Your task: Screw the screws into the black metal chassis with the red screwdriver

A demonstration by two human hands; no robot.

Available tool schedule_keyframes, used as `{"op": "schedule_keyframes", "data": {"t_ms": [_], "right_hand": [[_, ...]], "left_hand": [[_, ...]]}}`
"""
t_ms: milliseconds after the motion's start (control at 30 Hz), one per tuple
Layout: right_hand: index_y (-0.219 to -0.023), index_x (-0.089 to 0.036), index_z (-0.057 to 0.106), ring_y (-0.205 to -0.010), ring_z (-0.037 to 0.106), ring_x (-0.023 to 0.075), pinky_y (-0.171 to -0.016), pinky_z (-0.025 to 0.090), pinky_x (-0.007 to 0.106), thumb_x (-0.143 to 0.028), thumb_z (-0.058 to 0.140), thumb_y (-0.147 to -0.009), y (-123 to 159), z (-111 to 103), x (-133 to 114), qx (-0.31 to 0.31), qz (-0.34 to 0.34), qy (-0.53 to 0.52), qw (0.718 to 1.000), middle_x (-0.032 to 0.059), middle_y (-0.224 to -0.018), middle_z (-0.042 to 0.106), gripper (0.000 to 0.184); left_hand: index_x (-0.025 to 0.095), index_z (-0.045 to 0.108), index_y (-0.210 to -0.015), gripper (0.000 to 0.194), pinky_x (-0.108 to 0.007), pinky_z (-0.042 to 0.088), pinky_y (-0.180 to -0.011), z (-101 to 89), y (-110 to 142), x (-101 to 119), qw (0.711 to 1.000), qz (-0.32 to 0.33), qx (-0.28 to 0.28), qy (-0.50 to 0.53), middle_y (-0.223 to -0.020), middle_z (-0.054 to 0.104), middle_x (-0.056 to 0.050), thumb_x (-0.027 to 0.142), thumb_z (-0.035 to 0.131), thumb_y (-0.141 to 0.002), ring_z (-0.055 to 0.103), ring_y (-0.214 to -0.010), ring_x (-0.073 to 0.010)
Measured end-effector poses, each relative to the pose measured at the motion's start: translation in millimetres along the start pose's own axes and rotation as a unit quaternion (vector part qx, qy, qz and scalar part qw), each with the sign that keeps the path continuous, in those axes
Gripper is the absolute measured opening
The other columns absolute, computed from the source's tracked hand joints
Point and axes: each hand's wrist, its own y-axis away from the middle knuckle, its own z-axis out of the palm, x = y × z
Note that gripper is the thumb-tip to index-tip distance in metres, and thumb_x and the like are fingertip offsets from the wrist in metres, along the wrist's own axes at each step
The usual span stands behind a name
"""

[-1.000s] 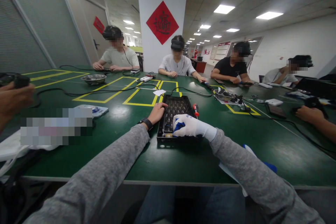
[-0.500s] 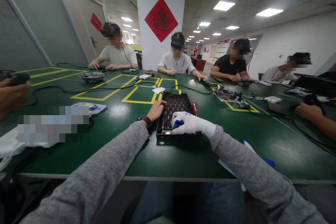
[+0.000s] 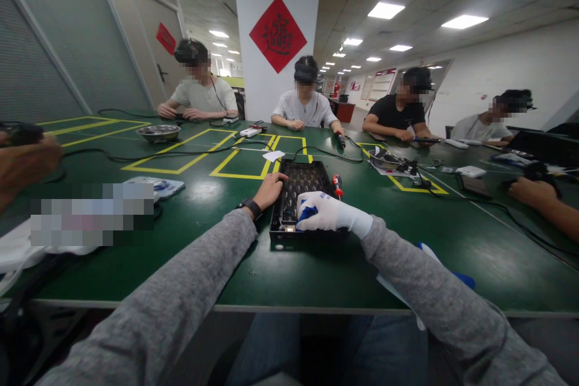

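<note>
A shallow black plastic case (image 3: pixel 312 174) with a patterned inside lies lengthwise in front of me. My bare left hand (image 3: pixel 270 190), a dark watch on its wrist, holds the case's left edge with its fingers over the rim. Inside the near end is my right hand (image 3: pixel 320 211), in a white glove with blue fingertips. Its fingers are curled together and pressed down; whatever they pinch is hidden. Just left of them, a small light-coloured part (image 3: pixel 289 229) shows in the case's near corner. Against the case's right side is a red-and-black screwdriver handle (image 3: pixel 337 186).
A second glove (image 3: pixel 461 279) lies right of my forearm on the green table (image 3: pixel 253 277). White packages sit at left, a metal bowl (image 3: pixel 158 132) farther back. Cables and loose parts (image 3: pixel 393 160) lie at right. Several people sit around the table.
My hands stay almost in place on the case. Across the table, a co-worker's hand with a dark tool has shifted slightly left, and the tool's angle has changed.
</note>
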Motion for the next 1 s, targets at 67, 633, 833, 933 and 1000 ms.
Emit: {"op": "schedule_keyframes", "data": {"t_ms": [67, 633, 833, 933, 1000], "right_hand": [[-0.069, -0.014, 0.065, -0.07, 0.052, 0.01, -0.065, 0.041, 0.022, -0.034, 0.064, -0.071, 0.3, 0.2, 0.6, 0.001, 0.007, -0.009, 1.0, 0.0014, -0.082, 0.056, 0.02], [-0.066, -0.013, 0.064, -0.069, 0.053, 0.0097, -0.062, 0.043, 0.021, -0.033, 0.065, -0.07, -0.8, 0.9, 0.3, -0.017, 0.025, -0.052, 0.998, 0.0016, -0.08, 0.056, 0.021], [-0.068, -0.013, 0.065, -0.07, 0.053, 0.0097, -0.064, 0.042, 0.022, -0.032, 0.063, -0.072, 0.0, 1.4, 0.5, -0.004, 0.012, -0.042, 0.999, 0.002, -0.081, 0.056, 0.02], [-0.066, -0.013, 0.064, -0.07, 0.052, 0.0099, -0.065, 0.042, 0.022, -0.032, 0.064, -0.071, -0.6, 2.0, 0.2, 0.008, -0.007, -0.007, 1.0, 0.0022, -0.082, 0.056, 0.019], [-0.064, -0.013, 0.064, -0.069, 0.052, 0.01, -0.065, 0.041, 0.023, -0.031, 0.065, -0.07, -1.9, 2.6, 0.4, 0.006, -0.027, 0.013, 1.0, 0.0019, -0.08, 0.055, 0.019]], "left_hand": [[0.015, 0.062, -0.096, 0.037, -0.038, 0.037, -0.097, 0.5, -0.3, -1.0, 1.0, 0.0, -0.001, 0.0, -0.097, 0.058, -0.008, 0.011, 0.036, -0.07, 0.048, -0.103, -0.0225], [0.015, 0.062, -0.097, 0.036, -0.038, 0.036, -0.098, 0.7, -2.0, -4.9, 1.0, -0.002, -0.007, 0.003, -0.1, 0.057, -0.007, 0.011, 0.038, -0.069, 0.047, -0.105, -0.0226], [0.016, 0.062, -0.097, 0.037, -0.039, 0.036, -0.098, 1.5, -2.5, -5.8, 1.0, -0.005, -0.006, 0.005, -0.098, 0.057, -0.007, 0.012, 0.039, -0.069, 0.047, -0.105, -0.0222], [0.015, 0.062, -0.097, 0.037, -0.038, 0.035, -0.099, 1.4, -2.1, -5.5, 1.0, -0.004, -0.003, 0.005, -0.1, 0.057, -0.007, 0.012, 0.039, -0.069, 0.047, -0.105, -0.022], [0.015, 0.062, -0.097, 0.037, -0.038, 0.035, -0.099, 0.9, -1.6, -4.3, 1.0, 0.0, -0.003, 0.002, -0.1, 0.058, -0.007, 0.012, 0.038, -0.069, 0.047, -0.105, -0.022]]}}
